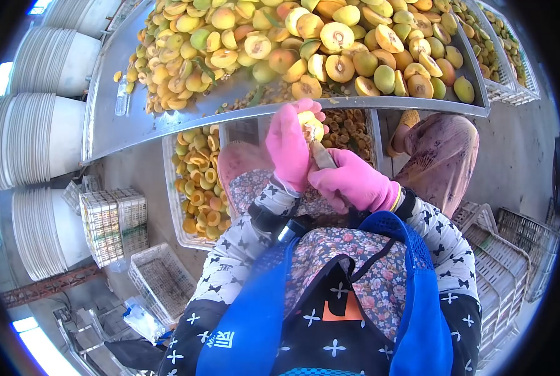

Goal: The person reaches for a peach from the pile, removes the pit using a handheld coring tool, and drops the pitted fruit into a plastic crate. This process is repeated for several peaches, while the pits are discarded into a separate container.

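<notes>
My left hand (290,145), in a pink glove, holds a halved yellow fruit (311,127) with its cut face turned toward my right hand. Closed round the handle of a short knife (322,155), my right hand (355,182) wears a pink glove too. The blade's tip reaches the fruit's centre, where the pit area looks rough. Both hands are above my lap, just below the near rim of a metal tray (242,114) heaped with halved and whole fruit (230,37).
Under the tray, a crate (178,213) holds cut halves, and pits (349,131) lie beside it. Stacked white tubs (29,131) stand at left. Empty crates (162,279) sit lower left, more crates (493,263) at right. A plastic bottle (122,97) lies on the tray.
</notes>
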Demonstrator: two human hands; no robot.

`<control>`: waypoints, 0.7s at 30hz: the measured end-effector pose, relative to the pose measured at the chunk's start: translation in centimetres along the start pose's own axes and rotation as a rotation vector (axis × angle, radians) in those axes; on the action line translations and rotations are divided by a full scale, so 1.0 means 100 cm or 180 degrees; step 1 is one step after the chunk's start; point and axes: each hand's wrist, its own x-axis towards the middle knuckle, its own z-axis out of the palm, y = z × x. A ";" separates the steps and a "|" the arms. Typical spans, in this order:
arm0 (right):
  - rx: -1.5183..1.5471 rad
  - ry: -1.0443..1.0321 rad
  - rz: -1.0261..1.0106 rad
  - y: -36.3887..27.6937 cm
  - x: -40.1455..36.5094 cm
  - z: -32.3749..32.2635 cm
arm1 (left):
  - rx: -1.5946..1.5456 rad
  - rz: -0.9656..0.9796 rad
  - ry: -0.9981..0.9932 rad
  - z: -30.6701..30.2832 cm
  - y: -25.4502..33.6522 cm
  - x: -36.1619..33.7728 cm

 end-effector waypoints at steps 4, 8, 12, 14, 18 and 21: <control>0.0441 -0.0207 0.0120 0.000 -0.004 -0.005 | 0.0001 -0.0194 -0.0192 -0.002 0.003 0.001; 0.0109 -0.0202 -0.0009 0.009 -0.002 -0.013 | 0.0158 -0.1026 -0.0389 -0.003 0.019 0.004; -0.0161 0.0151 -0.0063 0.015 -0.001 -0.009 | 0.0207 -0.1508 -0.0402 -0.010 0.013 0.007; -0.0069 0.0022 -0.0055 0.015 0.000 -0.012 | 0.0057 -0.1641 -0.0482 -0.013 0.012 0.007; 0.0136 -0.0521 0.0382 0.008 -0.007 -0.024 | -0.0398 -0.1600 -0.0756 -0.029 0.013 0.008; -0.0296 0.0128 0.0460 -0.005 -0.006 -0.013 | 0.0264 -0.0928 -0.0567 -0.057 0.027 0.005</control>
